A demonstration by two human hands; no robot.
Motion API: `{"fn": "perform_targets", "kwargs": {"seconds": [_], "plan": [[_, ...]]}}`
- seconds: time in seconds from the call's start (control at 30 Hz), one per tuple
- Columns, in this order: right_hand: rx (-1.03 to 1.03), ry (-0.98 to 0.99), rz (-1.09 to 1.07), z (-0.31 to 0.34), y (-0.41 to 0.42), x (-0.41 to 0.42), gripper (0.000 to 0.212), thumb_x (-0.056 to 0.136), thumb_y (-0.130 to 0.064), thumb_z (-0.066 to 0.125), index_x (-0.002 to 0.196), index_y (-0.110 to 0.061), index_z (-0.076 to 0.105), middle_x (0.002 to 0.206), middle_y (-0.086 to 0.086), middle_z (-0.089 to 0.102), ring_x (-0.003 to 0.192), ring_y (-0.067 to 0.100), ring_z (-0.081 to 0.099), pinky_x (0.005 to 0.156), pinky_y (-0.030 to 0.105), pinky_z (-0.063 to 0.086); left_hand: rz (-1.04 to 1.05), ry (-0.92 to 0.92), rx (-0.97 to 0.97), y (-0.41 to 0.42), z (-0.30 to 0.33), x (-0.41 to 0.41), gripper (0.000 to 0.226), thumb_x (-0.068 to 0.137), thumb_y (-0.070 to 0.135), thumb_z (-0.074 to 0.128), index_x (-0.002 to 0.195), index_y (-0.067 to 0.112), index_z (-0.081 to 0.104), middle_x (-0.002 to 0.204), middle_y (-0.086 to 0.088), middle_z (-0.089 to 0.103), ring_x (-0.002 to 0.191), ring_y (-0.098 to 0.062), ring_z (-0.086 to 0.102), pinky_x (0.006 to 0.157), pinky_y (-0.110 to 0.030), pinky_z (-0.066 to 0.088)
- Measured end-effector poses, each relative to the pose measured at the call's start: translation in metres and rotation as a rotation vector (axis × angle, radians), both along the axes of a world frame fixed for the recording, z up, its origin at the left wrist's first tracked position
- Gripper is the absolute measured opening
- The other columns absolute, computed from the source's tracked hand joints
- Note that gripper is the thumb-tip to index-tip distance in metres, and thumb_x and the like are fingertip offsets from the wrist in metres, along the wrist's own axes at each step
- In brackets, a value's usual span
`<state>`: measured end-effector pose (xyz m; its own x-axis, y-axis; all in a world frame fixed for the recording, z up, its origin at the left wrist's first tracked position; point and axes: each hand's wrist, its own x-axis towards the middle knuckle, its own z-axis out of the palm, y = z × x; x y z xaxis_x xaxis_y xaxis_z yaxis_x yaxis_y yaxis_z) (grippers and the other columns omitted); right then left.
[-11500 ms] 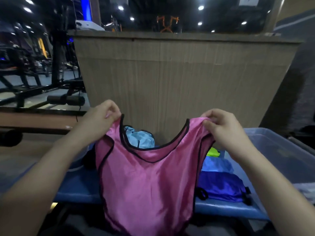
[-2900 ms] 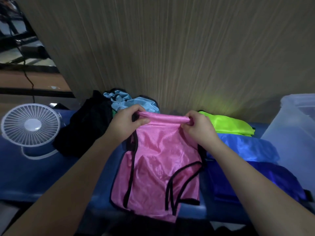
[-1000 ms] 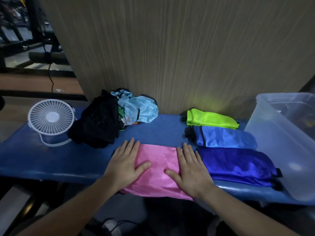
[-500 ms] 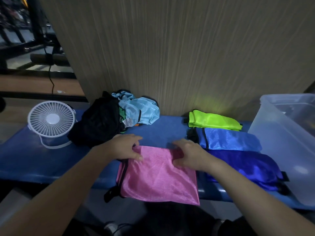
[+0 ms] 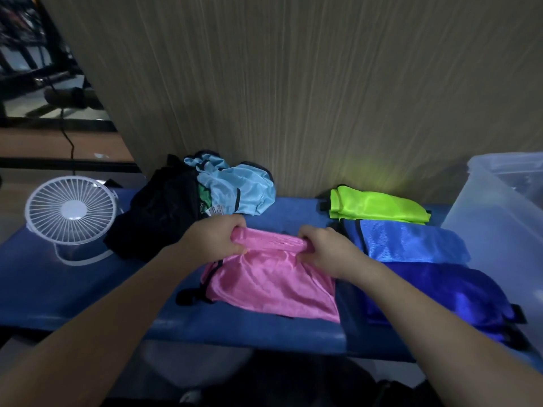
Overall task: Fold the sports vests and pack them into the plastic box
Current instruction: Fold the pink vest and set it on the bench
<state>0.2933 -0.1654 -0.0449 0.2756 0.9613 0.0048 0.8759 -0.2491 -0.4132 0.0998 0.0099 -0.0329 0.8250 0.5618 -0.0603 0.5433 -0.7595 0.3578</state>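
On the blue counter (image 5: 73, 292) lies a pink vest (image 5: 273, 283), partly folded, its far edge rolled into a tube. The left hand (image 5: 214, 239) grips the left end of that roll with curled fingers, and the right hand (image 5: 326, 251) grips the right end the same way. To the right, three folded vests lie in a row from the wall toward the near edge: a neon green vest (image 5: 379, 208), a light blue vest (image 5: 411, 242) and a dark blue vest (image 5: 440, 292). A clear plastic box (image 5: 499, 230) stands at the far right. Behind the left hand sits a heap of unfolded vests (image 5: 205, 198), black and pale blue, with a white fan (image 5: 70, 211) further left.
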Motion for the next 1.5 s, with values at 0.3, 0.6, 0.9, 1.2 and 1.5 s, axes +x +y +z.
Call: {"fn": "perform_targets", "kwargs": {"seconds": [0.3,0.6,0.9,1.2,1.5], "plan": [[0.301,-0.575,0.124,0.008,-0.027,-0.019,0.03,0.067,-0.016,0.075,0.086,-0.016,0.052,0.078,0.001,0.056,0.065,0.026,0.06,0.047,0.032,0.029,-0.249,-0.413,0.654,-0.042,-0.025,-0.029,0.005,0.079,0.014,0.062,0.08,0.014,0.057,0.088,-0.003,0.056,0.079,-0.026,0.055,0.076,-0.039,0.044],[0.466,-0.736,0.304,-0.023,-0.075,-0.058,0.012,0.096,-0.021,0.044,0.094,-0.018,0.055,0.101,0.004,0.063,0.079,0.023,0.06,0.064,0.035,0.05,-0.349,-0.414,0.796,-0.075,-0.024,-0.06,0.026,0.08,-0.006,0.038,0.077,0.012,0.056,0.079,-0.006,0.053,0.067,-0.027,0.05,0.063,-0.041,0.044],[0.216,-0.556,0.37,-0.025,-0.103,-0.056,0.036,0.085,-0.021,0.055,0.121,-0.022,0.05,0.135,0.003,0.051,0.119,0.024,0.056,0.095,0.038,0.051,-0.423,-0.189,0.613,-0.09,-0.027,-0.099,0.027,0.07,0.015,0.059,0.097,0.02,0.063,0.101,0.0,0.057,0.083,-0.023,0.053,0.076,-0.034,0.041],[0.037,-0.362,0.38,-0.023,-0.127,-0.062,0.064,0.086,-0.062,0.05,0.136,-0.023,0.047,0.154,0.003,0.035,0.142,0.019,0.038,0.113,0.03,0.037,-0.366,-0.241,0.268,-0.084,-0.032,-0.118,0.027,0.095,0.047,0.059,0.114,0.029,0.067,0.122,0.015,0.055,0.109,-0.006,0.055,0.093,-0.024,0.045],[0.251,-0.401,0.164,-0.006,-0.097,-0.078,0.05,0.093,-0.059,0.047,0.126,-0.023,0.058,0.13,-0.001,0.055,0.115,0.02,0.053,0.099,0.037,0.044,-0.266,-0.431,0.476,-0.099,-0.011,-0.085,0.013,0.09,0.034,0.065,0.094,0.022,0.067,0.102,0.008,0.059,0.092,-0.016,0.057,0.077,-0.036,0.043]]}}
